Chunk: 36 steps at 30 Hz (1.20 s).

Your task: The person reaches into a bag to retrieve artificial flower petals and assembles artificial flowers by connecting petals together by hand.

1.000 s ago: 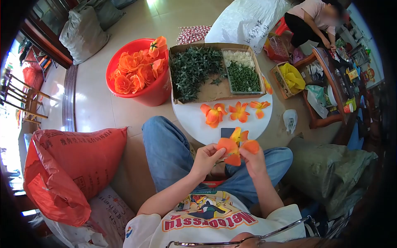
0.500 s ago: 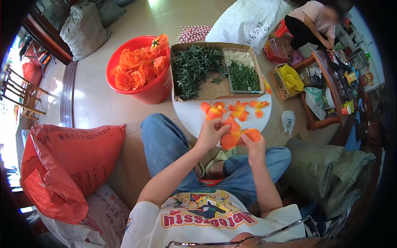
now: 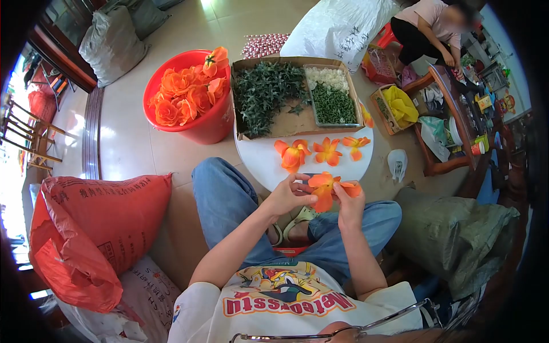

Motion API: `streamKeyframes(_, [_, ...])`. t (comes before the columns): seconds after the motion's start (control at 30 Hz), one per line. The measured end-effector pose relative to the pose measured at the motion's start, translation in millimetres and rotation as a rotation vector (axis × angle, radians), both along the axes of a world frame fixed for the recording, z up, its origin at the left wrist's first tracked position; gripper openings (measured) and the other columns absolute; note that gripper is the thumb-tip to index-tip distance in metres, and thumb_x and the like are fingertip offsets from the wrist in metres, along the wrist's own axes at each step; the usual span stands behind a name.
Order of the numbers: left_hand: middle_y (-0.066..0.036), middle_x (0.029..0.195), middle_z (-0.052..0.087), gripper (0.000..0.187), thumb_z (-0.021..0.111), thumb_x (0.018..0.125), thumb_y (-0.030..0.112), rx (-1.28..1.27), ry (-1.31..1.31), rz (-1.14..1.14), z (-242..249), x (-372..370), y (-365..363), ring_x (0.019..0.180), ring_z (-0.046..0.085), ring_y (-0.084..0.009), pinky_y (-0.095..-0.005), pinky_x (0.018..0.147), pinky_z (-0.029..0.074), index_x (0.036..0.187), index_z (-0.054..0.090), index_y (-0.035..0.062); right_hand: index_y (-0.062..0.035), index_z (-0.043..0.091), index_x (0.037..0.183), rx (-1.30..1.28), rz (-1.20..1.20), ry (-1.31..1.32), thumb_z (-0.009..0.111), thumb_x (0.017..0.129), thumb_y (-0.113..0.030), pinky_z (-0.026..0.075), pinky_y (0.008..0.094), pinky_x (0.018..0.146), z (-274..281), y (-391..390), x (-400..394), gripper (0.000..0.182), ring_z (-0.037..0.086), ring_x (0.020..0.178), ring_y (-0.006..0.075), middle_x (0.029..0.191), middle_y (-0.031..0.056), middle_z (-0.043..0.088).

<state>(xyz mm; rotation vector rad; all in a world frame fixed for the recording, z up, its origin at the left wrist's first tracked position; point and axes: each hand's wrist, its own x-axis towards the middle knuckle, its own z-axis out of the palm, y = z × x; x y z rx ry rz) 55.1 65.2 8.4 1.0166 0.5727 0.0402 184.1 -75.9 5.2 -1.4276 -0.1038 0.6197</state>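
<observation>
An orange artificial flower petal piece with a yellow middle is held over my lap, just off the front edge of the round white stool. My right hand pinches it from the right, thumb and fingers on a petal. At its left edge, my left hand has thumb and fingers apart, very near or touching a petal. Farther off, an orange flower with cupped petals and two flatter petal pieces lie in a row on the stool.
A cardboard box on the stool holds green leaves and a clear tray of small green and white pieces. Left of it stands a red bucket of orange flowers. Sacks flank me. Another person sits far right.
My left fingers have spread from their pinch on the petal piece. The piece has turned in my right hand, one petal now pointing down. The view has shifted slightly.
</observation>
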Motion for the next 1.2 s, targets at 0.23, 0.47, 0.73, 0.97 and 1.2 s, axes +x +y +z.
streamKeyframes(0.23, [-0.011, 0.099, 0.064, 0.043, 0.079, 0.077, 0.016, 0.508, 0.031, 0.131, -7.8, -3.8, -20.7, 0.091, 0.061, -0.0135, -0.0281, 0.082, 0.048, 0.109, 0.056, -0.0010, -0.0019, 0.053, 0.087, 0.033, -0.024, 0.042, 0.069, 0.083, 0.000, 0.058, 0.0300, 0.068, 1.4, 3.5, -4.3, 0.017, 0.066, 0.073, 0.0175, 0.086, 0.0100, 0.063])
streamKeyframes(0.47, [-0.005, 0.092, 0.065, 0.015, 0.068, 0.085, 0.004, 0.185, -0.017, 0.241, -28.6, 11.6, -6.4, 0.081, 0.060, -0.0078, -0.0207, 0.075, 0.048, 0.098, 0.063, -0.0014, -0.0024, 0.053, 0.085, 0.052, -0.006, 0.038, 0.069, 0.082, -0.001, 0.059, 0.0309, 0.068, -3.6, 3.5, -2.6, 0.016, 0.065, 0.074, 0.0171, 0.085, 0.0103, 0.064])
streamKeyframes(0.73, [-0.003, 0.087, 0.061, 0.018, 0.067, 0.085, 0.003, 0.306, -0.013, 0.243, -19.2, 27.7, 9.4, 0.076, 0.059, -0.0063, -0.0197, 0.068, 0.049, 0.102, 0.063, -0.0013, -0.0040, 0.053, 0.084, 0.012, 0.001, 0.080, 0.070, 0.082, -0.001, 0.058, 0.0302, 0.067, -4.1, 0.7, -2.4, 0.017, 0.065, 0.072, 0.0159, 0.087, 0.0100, 0.064])
streamKeyframes(0.97, [-0.002, 0.087, 0.060, 0.018, 0.068, 0.084, 0.002, 0.317, -0.041, 0.292, -35.3, 35.1, 7.7, 0.073, 0.058, -0.0057, -0.0191, 0.065, 0.049, 0.101, 0.062, -0.0002, -0.0012, 0.058, 0.098, -0.067, 0.022, 0.082, 0.068, 0.083, -0.002, 0.055, 0.0283, 0.063, -5.3, -4.7, -2.4, 0.018, 0.064, 0.071, 0.0153, 0.087, 0.0083, 0.064])
streamKeyframes(1.2, [-0.002, 0.086, 0.060, 0.017, 0.067, 0.083, 0.000, 0.386, -0.057, 0.263, -56.3, 43.1, 9.2, 0.072, 0.057, -0.0055, -0.0194, 0.063, 0.049, 0.099, 0.061, 0.0000, 0.0015, 0.063, 0.096, -0.123, 0.058, 0.018, 0.068, 0.084, -0.002, 0.052, 0.0262, 0.060, -20.0, -2.7, 4.4, 0.014, 0.062, 0.070, 0.0129, 0.086, 0.0066, 0.064])
